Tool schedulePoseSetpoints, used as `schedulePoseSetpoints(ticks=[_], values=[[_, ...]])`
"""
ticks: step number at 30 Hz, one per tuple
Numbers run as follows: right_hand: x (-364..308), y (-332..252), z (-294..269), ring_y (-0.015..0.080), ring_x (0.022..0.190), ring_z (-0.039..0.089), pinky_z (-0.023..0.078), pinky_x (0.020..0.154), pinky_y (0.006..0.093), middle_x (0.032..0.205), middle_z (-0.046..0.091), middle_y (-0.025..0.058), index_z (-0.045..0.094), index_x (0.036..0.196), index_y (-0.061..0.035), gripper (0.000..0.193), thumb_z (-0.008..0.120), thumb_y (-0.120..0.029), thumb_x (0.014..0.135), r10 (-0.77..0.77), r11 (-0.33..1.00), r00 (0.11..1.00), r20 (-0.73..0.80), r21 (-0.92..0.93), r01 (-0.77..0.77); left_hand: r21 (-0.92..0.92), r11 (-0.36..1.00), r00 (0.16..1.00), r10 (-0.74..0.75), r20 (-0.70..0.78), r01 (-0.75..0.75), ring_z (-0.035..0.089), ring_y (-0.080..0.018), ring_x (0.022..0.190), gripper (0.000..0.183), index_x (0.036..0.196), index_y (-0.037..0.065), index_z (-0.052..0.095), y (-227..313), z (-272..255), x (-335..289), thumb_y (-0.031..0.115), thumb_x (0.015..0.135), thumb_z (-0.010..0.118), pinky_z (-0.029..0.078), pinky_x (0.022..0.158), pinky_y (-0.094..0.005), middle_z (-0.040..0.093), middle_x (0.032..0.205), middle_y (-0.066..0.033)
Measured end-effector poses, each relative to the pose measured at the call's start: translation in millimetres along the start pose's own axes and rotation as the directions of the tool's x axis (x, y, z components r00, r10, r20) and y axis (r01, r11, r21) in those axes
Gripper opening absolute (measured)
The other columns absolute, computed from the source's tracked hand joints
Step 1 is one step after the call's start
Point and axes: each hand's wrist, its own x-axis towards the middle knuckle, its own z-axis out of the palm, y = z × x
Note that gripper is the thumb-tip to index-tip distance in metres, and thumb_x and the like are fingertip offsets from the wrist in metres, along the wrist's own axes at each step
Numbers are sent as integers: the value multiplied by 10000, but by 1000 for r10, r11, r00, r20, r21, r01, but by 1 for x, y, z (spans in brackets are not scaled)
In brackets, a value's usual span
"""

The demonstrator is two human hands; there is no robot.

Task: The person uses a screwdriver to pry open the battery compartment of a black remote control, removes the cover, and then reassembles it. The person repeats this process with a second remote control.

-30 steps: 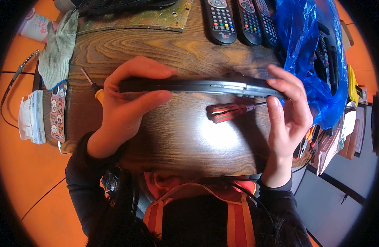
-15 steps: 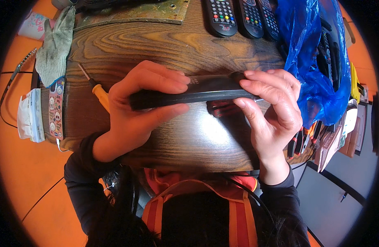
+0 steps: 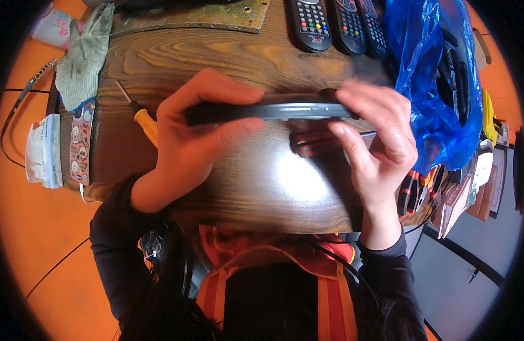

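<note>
A black remote control [image 3: 299, 110] is held edge-on above the table, its long narrow side turned toward me. My left hand [image 3: 199, 116] grips its left end, thumb below and fingers on top. At the other end my right hand [image 3: 381, 122] pinches it between thumb and fingers, slightly blurred. On the table beneath lies a screwdriver with a dark red-and-black handle [image 3: 310, 144], partly hidden by the right hand. Beside my left wrist rests a screwdriver with a yellow handle [image 3: 146, 126]. The faces of the held remote control cannot be made out.
Several remote controls [image 3: 313, 40] lie along the far edge, next to a blue plastic bag [image 3: 418, 74] with more inside. At left are a work glove [image 3: 83, 71], a patterned phone [image 3: 81, 142] and a white packet [image 3: 44, 150]. Pliers [image 3: 412, 190] sit at the right edge.
Both hands have tipped the remote control so its side edge now faces me and catches the light. It has risen slightly. The view has shifted a little.
</note>
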Motion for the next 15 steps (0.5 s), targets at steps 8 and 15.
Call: schedulePoseSetpoints(ticks=[8,15], values=[[-1,5,-2,213,827,580,435,732,289,868,640,85,666,864,-29,264,739,-77,615,77,995,996,-40,67,-74,512,806,955,249,161,-297,545,-247,1016,341,961,8,586,19,-14,27,117,661,708,340,958,-371,591,1050,-133],[-4,-9,12,203,777,559,426,702,280,845,626,68,665,874,-47,271,735,-65,612,-11,999,999,49,-43,13,809,287,818,448,360,-513,596,-223,951,335,935,45,655,13,18,11,143,622,721,357,967,-407,648,943,-77]])
